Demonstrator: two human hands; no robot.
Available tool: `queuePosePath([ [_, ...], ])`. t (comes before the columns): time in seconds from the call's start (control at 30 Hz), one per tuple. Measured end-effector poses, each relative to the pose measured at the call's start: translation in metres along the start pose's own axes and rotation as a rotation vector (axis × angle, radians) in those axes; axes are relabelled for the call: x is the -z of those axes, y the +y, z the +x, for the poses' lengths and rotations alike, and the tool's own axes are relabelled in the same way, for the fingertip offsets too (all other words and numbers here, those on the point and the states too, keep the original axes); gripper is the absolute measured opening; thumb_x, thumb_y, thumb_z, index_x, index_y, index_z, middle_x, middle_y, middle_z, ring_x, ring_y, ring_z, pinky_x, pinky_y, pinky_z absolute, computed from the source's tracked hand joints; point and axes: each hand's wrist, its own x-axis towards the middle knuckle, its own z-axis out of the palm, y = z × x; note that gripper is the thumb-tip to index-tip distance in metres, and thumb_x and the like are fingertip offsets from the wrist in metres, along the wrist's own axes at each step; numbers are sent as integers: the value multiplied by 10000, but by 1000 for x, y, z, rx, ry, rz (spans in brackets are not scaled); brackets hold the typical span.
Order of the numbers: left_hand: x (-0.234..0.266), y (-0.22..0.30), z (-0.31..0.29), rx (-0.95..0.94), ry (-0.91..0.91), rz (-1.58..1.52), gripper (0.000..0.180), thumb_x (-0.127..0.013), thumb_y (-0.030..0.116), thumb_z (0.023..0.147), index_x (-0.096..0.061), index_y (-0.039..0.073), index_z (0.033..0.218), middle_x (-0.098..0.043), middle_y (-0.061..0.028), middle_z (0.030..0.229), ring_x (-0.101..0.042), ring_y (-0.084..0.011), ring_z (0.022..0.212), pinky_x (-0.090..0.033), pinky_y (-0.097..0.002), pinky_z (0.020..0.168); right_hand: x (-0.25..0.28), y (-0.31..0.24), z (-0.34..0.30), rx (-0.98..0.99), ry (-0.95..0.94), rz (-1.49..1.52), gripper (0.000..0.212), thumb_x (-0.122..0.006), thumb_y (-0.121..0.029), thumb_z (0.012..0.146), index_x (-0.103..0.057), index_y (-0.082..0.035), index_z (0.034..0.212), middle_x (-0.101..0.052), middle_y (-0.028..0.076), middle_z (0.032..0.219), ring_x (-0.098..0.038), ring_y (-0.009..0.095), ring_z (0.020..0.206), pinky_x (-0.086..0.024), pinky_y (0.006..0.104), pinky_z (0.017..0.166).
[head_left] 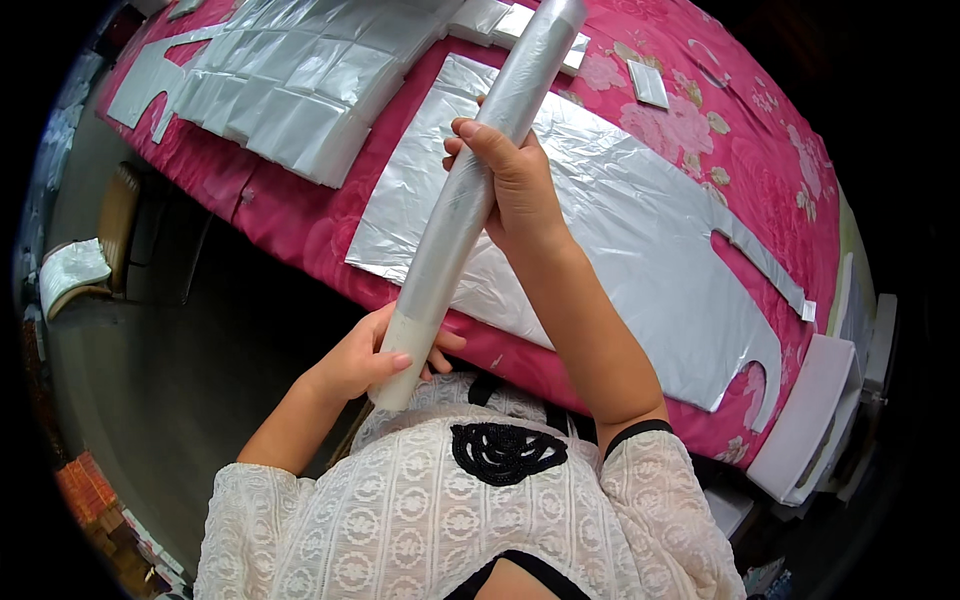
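A long roll of clear plastic film (450, 225) slants across the middle, its lower end near my body and its upper end over the table. My right hand (510, 180) wraps round it above the middle. Near the lower end, my left hand (385, 350) holds the roll, thumb on top and fingers partly behind it. Behind the roll, a large silvery-white plastic bag with cut-out handles (640, 260) lies flat on the table. At the far left rests a wide layered stack of folded plastic bags (300, 90).
A pink flowered cloth (670, 130) covers the table. On it lie a small flat packet (648, 84) and several folded packets (480, 20) at the back. A chair (120, 225) stands at left. White boxy furniture (805, 420) adjoins the table's right end.
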Motion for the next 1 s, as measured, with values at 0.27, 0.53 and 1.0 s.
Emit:
queuePosePath([
  [0.27, -29, -20, 29, 183, -405, -333, 665, -754, 257, 663, -456, -36, 1181, -559, -55, 705, -566, -114, 659, -515, -261, 599, 31, -27, -30, 44, -38, 227, 583, -680, -160, 744, -337, 6, 1186, -517, 89, 876, -568, 151, 784, -518, 305, 694],
  [0.53, -52, -24, 47, 28, 93, 322, 740, -668, 534, 704, -449, -3, 1163, -574, -114, 926, -580, -152, 713, -519, -313, 642, 68, -6, -59, 23, 197, 69, 563, -662, -120, 756, -327, 15, 1188, -512, 115, 900, -572, 171, 772, -521, 316, 697],
  [1.0, -5, -60, 15, 486, 64, 340, 557, -589, 488, 824, -510, 38, 1141, -549, -59, 699, -553, -141, 576, -461, -277, 522, 205, -52, -26, 199, 635, -130, 216, -583, -144, 835, -542, -52, 1026, -614, 52, 869, -554, 113, 781, -440, 223, 694],
])
